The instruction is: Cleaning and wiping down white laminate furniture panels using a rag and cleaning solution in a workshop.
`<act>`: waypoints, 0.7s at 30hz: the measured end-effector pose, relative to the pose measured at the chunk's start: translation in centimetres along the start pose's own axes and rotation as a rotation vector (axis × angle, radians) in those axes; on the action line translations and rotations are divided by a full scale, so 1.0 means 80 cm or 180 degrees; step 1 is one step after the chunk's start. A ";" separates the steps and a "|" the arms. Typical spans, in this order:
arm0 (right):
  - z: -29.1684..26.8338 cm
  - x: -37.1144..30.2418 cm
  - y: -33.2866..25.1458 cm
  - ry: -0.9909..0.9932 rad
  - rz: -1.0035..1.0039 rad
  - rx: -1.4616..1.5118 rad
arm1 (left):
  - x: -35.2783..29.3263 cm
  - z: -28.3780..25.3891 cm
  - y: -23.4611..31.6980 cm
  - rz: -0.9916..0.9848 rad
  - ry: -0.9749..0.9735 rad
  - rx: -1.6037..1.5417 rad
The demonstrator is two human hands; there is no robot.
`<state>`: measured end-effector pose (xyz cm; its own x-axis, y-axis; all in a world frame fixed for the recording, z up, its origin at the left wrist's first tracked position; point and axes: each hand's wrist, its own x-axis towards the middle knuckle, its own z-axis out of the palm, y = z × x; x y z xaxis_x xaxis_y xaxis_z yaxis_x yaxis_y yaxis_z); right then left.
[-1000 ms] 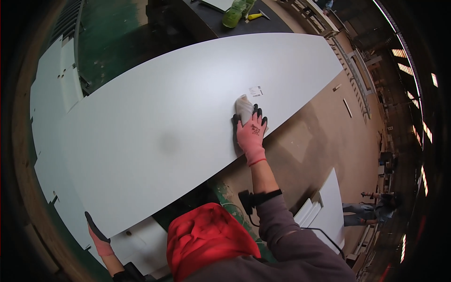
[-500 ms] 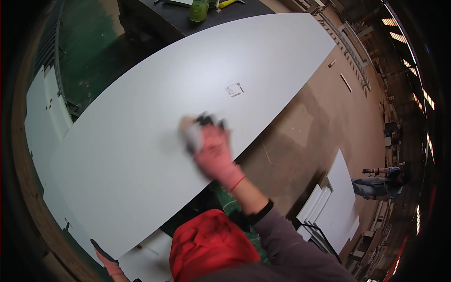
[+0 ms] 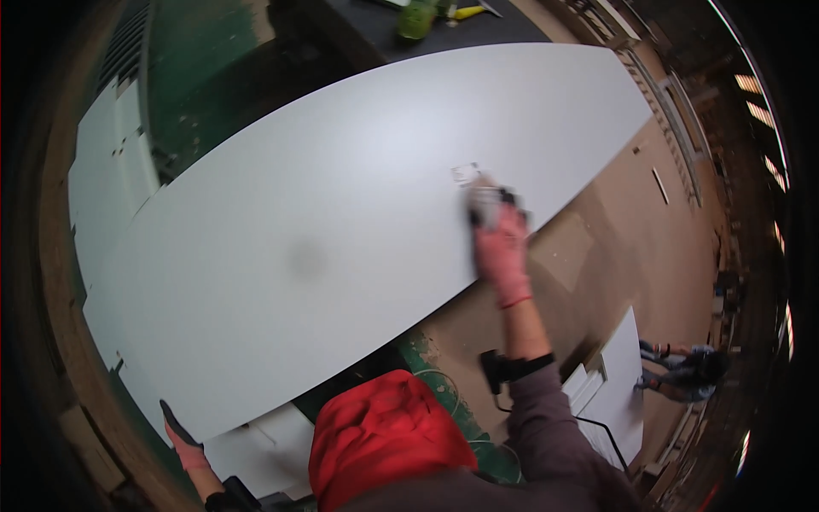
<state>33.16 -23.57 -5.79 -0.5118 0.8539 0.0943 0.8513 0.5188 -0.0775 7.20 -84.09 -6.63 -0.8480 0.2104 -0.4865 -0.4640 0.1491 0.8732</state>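
A long, glossy white panel [image 3: 341, 154] stretches across the view from the near left to the far right. My right hand [image 3: 503, 247], in a pink glove with dark fingertips, presses a crumpled greyish-white rag [image 3: 486, 198] onto the panel near its right-hand edge. Motion blurs the rag, so its exact shape is unclear. Just beyond it is a small printed label [image 3: 464, 173], partly covered. My left hand [image 3: 182, 437], gloved alike, lies along the panel's near left edge with its fingers stretched out, holding nothing visible.
Beyond the panel stands a dark table [image 3: 358, 30] with a green jar [image 3: 416, 19] and a yellow-handled tool [image 3: 467, 12]. White boards [image 3: 618, 384] are stacked at the lower right, and another person [image 3: 682, 369] is beside them. More white panels [image 3: 98, 162] lie at the left.
My right hand has slid the rag to the right across the panel, up to the label. My left hand stays at the panel's edge. The whole view has shifted slightly.
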 end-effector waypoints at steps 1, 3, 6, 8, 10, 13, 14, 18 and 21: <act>-0.002 0.003 0.038 0.0044 0.0547 0.0139 | -0.001 0.001 0.001 0.0147 -0.0123 0.0213; 0.002 0.011 0.105 0.0014 0.0992 -0.0108 | 0.011 0.020 0.000 -0.0168 0.0109 -0.0269; 0.009 -0.013 0.055 0.0015 0.0645 0.0009 | 0.020 -0.011 -0.034 0.0329 0.0074 0.0545; 0.022 -0.064 -0.027 -0.0203 0.0010 -0.0056 | 0.022 -0.041 -0.047 0.0216 -0.0671 -0.0318; -0.009 -0.134 -0.161 -0.0301 -0.1346 0.0331 | 0.018 -0.051 -0.056 0.0185 -0.0954 -0.0478; -0.017 -0.256 -0.319 -0.0928 -0.2789 0.1624 | -0.006 -0.008 -0.060 -0.0352 -0.0892 -0.2534; -0.001 -0.292 -0.365 -0.1835 -0.3110 0.2738 | -0.007 0.001 -0.065 -0.0079 -0.1243 -0.2854; 0.001 -0.432 -0.562 -0.2523 -0.4450 0.2200 | 0.008 -0.072 -0.192 0.1065 -0.1317 -0.3393; -0.006 -0.433 -0.580 -0.2733 -0.4242 0.2363 | 0.008 -0.051 -0.212 0.1331 0.0385 -0.2810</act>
<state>11.45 -77.21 -4.99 -0.8752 -0.4833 -0.0210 -0.2674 0.5195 -0.8116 13.50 -90.45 -21.60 -0.9851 -0.0259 -0.1702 -0.1036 -0.7004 0.7062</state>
